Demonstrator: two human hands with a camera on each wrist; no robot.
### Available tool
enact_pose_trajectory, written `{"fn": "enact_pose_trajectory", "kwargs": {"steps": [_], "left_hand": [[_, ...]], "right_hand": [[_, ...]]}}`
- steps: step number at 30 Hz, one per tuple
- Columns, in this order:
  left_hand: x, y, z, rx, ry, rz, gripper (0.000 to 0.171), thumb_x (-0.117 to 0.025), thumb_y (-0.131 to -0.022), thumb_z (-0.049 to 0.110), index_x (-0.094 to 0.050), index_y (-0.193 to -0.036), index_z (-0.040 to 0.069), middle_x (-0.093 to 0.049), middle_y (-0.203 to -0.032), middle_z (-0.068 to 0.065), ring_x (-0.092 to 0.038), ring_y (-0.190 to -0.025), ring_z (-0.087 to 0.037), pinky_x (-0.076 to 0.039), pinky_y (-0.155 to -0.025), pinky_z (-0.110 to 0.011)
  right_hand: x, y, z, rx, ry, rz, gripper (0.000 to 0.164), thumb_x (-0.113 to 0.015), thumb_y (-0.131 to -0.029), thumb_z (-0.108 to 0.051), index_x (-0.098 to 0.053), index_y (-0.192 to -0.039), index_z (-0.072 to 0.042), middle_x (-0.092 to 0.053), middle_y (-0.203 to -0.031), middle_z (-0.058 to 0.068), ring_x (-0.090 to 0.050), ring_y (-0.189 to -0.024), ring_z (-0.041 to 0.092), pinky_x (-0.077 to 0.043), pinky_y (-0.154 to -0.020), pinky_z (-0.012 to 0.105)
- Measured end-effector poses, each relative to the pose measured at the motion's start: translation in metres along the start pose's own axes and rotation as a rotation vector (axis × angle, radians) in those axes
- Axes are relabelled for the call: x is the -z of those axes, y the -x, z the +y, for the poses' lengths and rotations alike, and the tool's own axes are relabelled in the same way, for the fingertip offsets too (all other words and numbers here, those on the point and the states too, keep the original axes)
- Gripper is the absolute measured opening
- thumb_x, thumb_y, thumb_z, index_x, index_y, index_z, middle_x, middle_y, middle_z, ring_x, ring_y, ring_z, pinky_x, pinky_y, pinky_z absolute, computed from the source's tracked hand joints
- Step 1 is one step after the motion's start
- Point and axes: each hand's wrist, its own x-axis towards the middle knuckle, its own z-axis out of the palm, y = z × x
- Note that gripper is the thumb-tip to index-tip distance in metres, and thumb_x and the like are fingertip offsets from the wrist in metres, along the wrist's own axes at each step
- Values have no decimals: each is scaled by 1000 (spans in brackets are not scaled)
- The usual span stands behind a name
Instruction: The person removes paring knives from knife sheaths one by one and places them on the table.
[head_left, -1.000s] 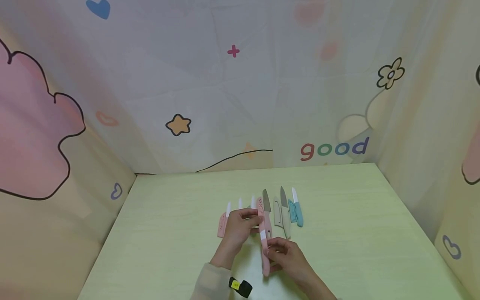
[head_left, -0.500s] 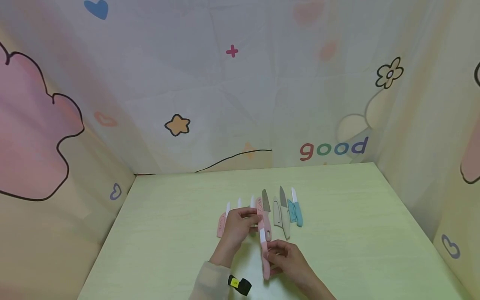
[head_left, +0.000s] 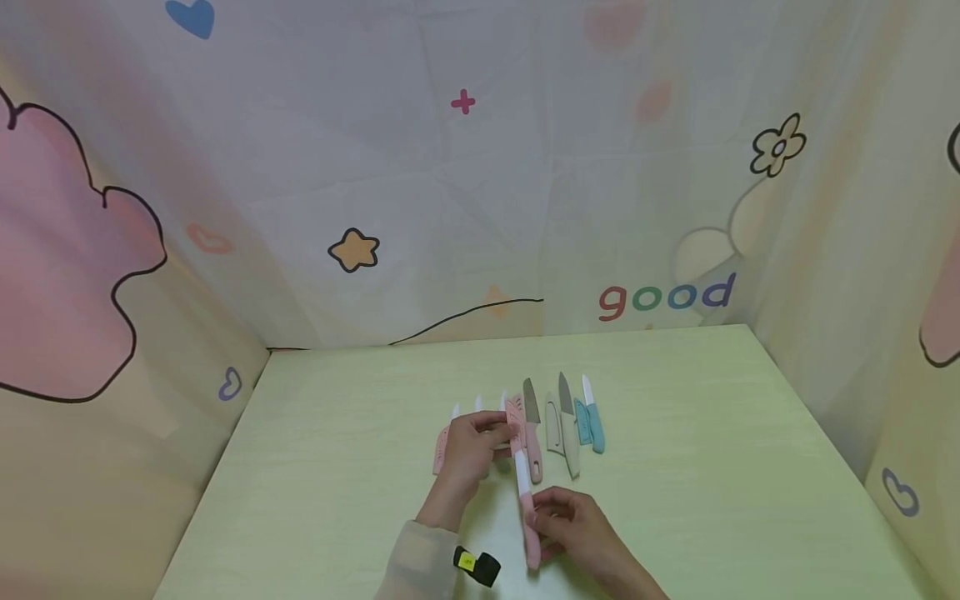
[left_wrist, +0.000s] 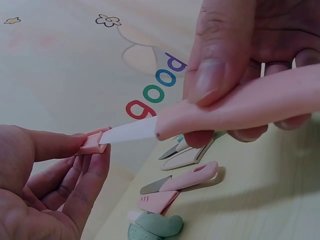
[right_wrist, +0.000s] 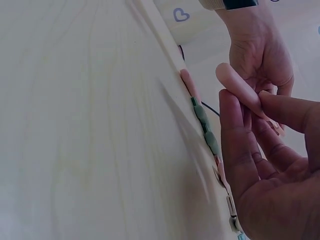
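Note:
My left hand [head_left: 468,450] pinches a pink knife sheath [left_wrist: 92,144] between thumb and fingers. In my right hand [head_left: 573,521] I hold the pink handle of a small knife [left_wrist: 240,107], thumb on one side and fingers on the other. Its white blade [left_wrist: 130,131] shows between handle and sheath; the tip is hidden inside the sheath. Both are raised above the table, and in the head view the knife points away from me. Just beyond lies another pink-handled knife [head_left: 533,446] with a grey blade.
Right of the hands lie a cream knife [head_left: 571,442], its cream sheath [head_left: 554,425], a blue knife [head_left: 596,429] and a blue sheath [head_left: 582,423]. A green knife and sheath [left_wrist: 155,225] show in the left wrist view. Left of my hand is a pink sheath [head_left: 440,457], partly covered.
My right hand has moved a little toward me with the knife, and more white blade shows out of the sheath. The left hand has shifted slightly left and away with the sheath.

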Motion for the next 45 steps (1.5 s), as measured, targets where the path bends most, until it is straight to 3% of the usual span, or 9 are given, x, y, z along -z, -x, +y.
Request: {"fn": "enact_pose_trajectory", "kwargs": {"steps": [12, 18, 24, 32, 39, 42, 45], "left_hand": [[9, -3, 6, -25, 9, 55, 18, -72, -85, 6, -70, -102, -1, -68, -96, -15, -67, -80, -24, -61, -69, -34], [12, -1, 3, -23, 15, 27, 22, -72, -85, 6, -68, -104, -5, -68, -97, -19, -67, -79, -26, -62, -69, -36], [13, 2, 0, -11, -12, 12, 21, -71, -85, 6, -69, -104, -2, -69, -96, -15, -67, -80, -24, -62, -68, -35], [9, 8, -6, 3, -1, -15, 24, -72, -84, 7, -68, -106, -3, -69, -98, -16, -67, -81, -24, -62, -68, -36], [-1, 29, 10, -9, -15, -62, 22, -68, -85, 0, -67, -106, -8, -68, -97, -19, -65, -80, -22, -62, -71, -39], [-5, 33, 9, -7, -27, -73, 22, -68, -85, 1, -67, -106, -7, -69, -93, -16, -65, -80, -22, -62, -69, -38], [-9, 29, -2, 11, -26, -92, 24, -68, -85, 1, -67, -107, -6, -69, -91, -15, -66, -80, -24, -62, -68, -39]], "right_hand": [[3, 5, 3, -15, 5, -45, 31, -68, -91, -16, -62, -112, 6, -68, -89, 12, -65, -77, 28, -61, -64, 39], [8, 4, 2, 8, -4, -18, 30, -67, -91, -13, -61, -112, 7, -68, -91, 14, -65, -79, 29, -61, -65, 40], [10, 3, -1, 9, 10, 0, 30, -65, -92, -12, -61, -115, 8, -68, -97, 17, -65, -80, 30, -61, -67, 41], [13, -1, 0, 22, 1, 65, 33, -64, -92, -8, -58, -118, 10, -68, -94, 16, -65, -76, 33, -61, -66, 42], [14, -4, -2, 7, 13, 187, 32, -68, -89, -11, -63, -116, 5, -69, -92, 15, -65, -74, 30, -61, -65, 39], [15, -6, -3, -2, -2, 221, 33, -68, -89, -12, -62, -117, 5, -70, -92, 15, -65, -74, 30, -61, -64, 39], [16, -7, -4, -4, -14, 236, 34, -68, -90, -13, -61, -119, 5, -70, -92, 14, -65, -73, 31, -62, -63, 40]]}}
